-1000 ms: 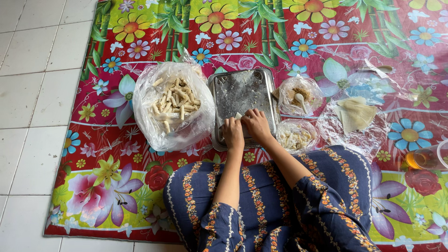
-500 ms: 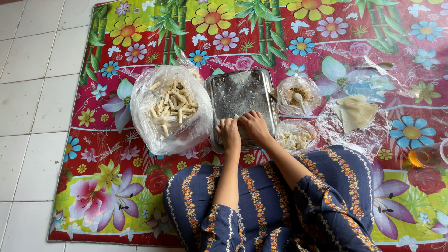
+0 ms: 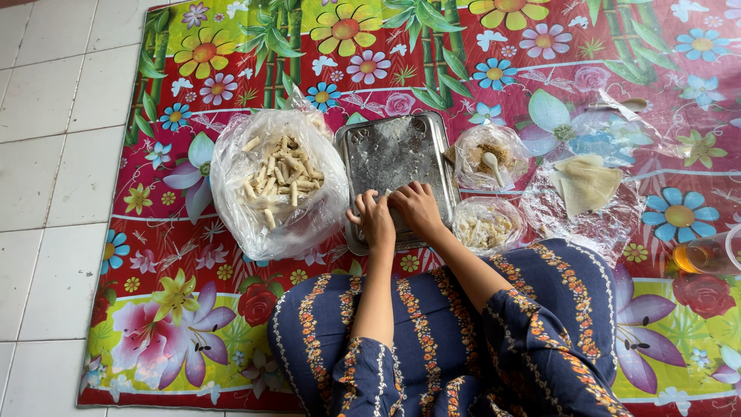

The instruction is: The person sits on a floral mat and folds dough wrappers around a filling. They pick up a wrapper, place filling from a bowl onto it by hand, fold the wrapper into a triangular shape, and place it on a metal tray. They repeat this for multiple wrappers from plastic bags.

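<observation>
My left hand (image 3: 374,218) and my right hand (image 3: 417,208) rest side by side on the near end of a plastic-lined metal tray (image 3: 394,147), fingers curled down over something small that they hide. To the left of the tray stands an open clear bag of pale rolled sticks (image 3: 276,179). Right of the tray sit a bagged bowl of brown filling with a white spoon (image 3: 488,158) and a bagged bowl of pale pieces (image 3: 486,226). Thin pale wrappers (image 3: 587,184) lie on clear plastic further right.
Everything lies on a bright floral mat (image 3: 193,324) over white floor tiles (image 3: 46,177). A cup of orange liquid (image 3: 704,255) stands at the right edge. My knees in a dark blue patterned dress (image 3: 463,340) fill the near middle.
Both hands stay on the tray's near end and have shifted only slightly together. The view has drifted a little.
</observation>
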